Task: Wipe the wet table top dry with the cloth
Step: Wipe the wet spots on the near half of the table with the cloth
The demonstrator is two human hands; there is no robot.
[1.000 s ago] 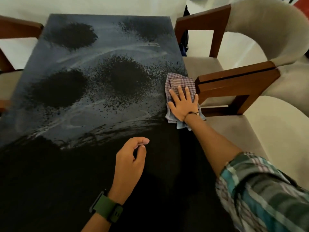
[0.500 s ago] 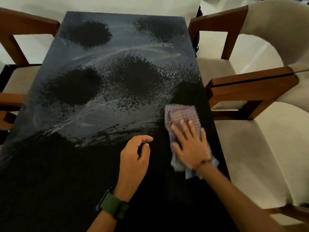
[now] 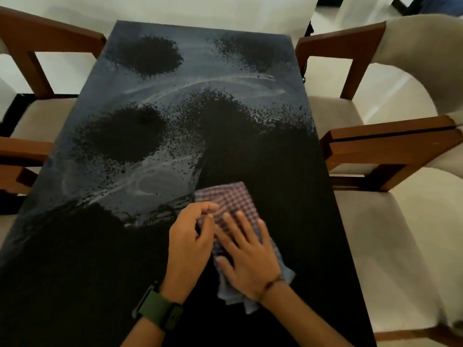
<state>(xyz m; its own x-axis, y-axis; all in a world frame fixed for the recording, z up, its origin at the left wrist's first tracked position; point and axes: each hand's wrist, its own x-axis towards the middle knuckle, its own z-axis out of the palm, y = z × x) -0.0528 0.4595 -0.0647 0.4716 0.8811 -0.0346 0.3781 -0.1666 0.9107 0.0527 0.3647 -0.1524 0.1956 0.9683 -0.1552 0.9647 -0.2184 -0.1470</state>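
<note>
Right-hand fingers point(image 3: 240, 222) are being kept straight and spread, pressed flat on the checked cloth point(image 3: 226, 196) — likely to spread pressure for wiping. The left hand point(image 3: 189, 237) is being held with fingers curled at the cloth's left edge; whether the fabric is being pinched cannot be told. The cloth is lying on the near-right part of the table top point(image 3: 112, 259), under the right hand point(image 3: 248, 256). A green watch point(image 3: 160, 309) is being worn on the left wrist. Pale streaks farther up are probably still to be wiped — wooden chairs point(image 3: 390, 144) are flanking both sides.
</note>
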